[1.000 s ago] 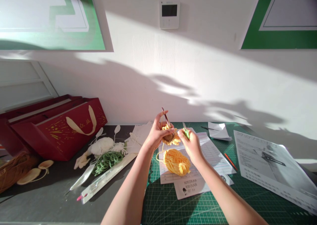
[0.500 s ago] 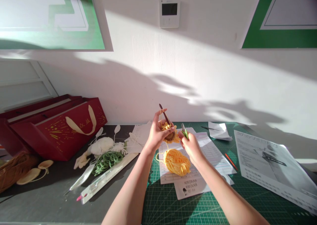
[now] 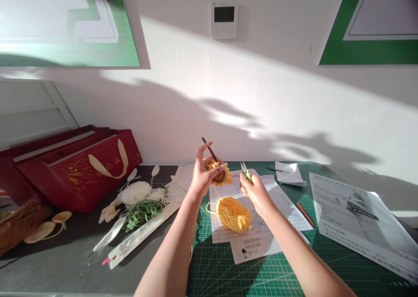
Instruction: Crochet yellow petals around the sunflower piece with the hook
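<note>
Yellow crochet (image 3: 227, 177) partly covered by left hand (image 3: 202, 175), snips (image 3: 247, 174) partly hidden in right hand (image 3: 256, 191), brown yarn (image 3: 23, 226) cropped at left edge.

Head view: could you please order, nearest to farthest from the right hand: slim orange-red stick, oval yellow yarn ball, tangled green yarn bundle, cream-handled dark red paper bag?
1. Yellow yarn ball: below and left of the right hand.
2. Slim orange-red stick: right of that hand.
3. Green yarn bundle: on the left.
4. Dark red paper bag: far left.
</note>
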A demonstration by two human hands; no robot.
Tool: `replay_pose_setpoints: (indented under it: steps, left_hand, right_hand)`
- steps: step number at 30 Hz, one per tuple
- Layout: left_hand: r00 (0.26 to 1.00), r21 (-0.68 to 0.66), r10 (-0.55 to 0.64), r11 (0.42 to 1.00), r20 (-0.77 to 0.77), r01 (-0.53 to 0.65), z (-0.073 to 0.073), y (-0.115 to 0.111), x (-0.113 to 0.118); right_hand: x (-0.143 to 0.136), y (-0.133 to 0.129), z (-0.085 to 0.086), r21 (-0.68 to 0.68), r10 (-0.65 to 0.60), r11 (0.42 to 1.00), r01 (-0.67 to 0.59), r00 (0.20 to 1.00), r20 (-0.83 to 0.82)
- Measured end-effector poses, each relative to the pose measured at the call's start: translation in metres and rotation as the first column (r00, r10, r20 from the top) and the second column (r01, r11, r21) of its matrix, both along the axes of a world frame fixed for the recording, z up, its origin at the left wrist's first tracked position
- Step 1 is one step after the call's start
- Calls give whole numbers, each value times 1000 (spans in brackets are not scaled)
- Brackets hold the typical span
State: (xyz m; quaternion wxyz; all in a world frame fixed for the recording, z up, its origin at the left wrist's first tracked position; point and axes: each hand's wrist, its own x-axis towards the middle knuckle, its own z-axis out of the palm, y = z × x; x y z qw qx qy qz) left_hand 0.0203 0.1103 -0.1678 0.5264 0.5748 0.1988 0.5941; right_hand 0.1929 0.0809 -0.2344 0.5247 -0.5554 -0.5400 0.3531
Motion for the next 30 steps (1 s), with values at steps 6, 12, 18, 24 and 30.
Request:
replay_pose_setpoints:
  steps: [6, 12, 18, 24, 30]
  left_hand:
    - [1000, -22, -20, 1000, 7, 20, -1, 0, 2]
    - [998, -73, -44, 996, 51, 48, -6, 5, -1]
    - [993, -71, -89, 993, 79, 95, -5, 4, -2]
    - [988, -76, -129, 988, 84, 136, -4, 1, -2]
    - [977, -115, -203, 971, 68, 209, 0, -3, -4]
  right_hand:
    - [9, -10, 16, 270, -125, 960, 73, 975, 182]
    - [13, -23, 31, 457, -169, 888, -48, 891, 421]
    - [13, -24, 32, 574, -268, 814, -90, 819, 508]
    - [13, -23, 30, 631, -316, 766, -125, 781, 538]
    - [15, -23, 34, 642, -297, 742, -192, 764, 572]
